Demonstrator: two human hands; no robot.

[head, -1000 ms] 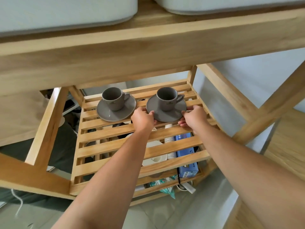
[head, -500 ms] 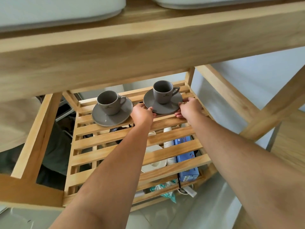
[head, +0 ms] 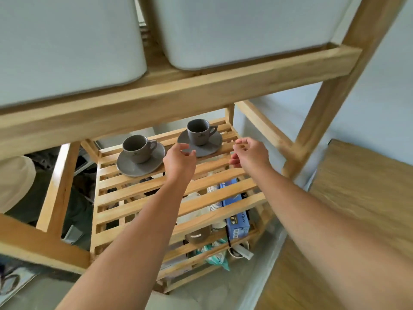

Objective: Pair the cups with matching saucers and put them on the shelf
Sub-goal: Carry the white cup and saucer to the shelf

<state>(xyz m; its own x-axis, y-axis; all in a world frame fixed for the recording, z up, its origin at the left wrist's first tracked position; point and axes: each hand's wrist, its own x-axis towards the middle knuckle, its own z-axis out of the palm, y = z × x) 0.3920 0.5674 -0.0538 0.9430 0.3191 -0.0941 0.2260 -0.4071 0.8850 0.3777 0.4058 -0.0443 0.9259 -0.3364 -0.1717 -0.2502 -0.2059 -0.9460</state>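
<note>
Two grey cups stand on grey saucers on the slatted wooden shelf. The left cup sits on its saucer near the shelf's back left. The right cup sits on its saucer at the back right corner. My left hand hovers just in front of the right saucer's left edge, fingers apart, holding nothing. My right hand is off the saucer's right side, fingers loosely curled and empty.
Two white bins sit on the upper shelf behind a thick wooden rail. Below the slats lie a blue box, stacked paper cups and packets. A wooden surface lies to the right.
Both hands pushed the right cup and saucer to the shelf's back, then let go and drew back slightly. The camera tilted up, showing more of the white bins.
</note>
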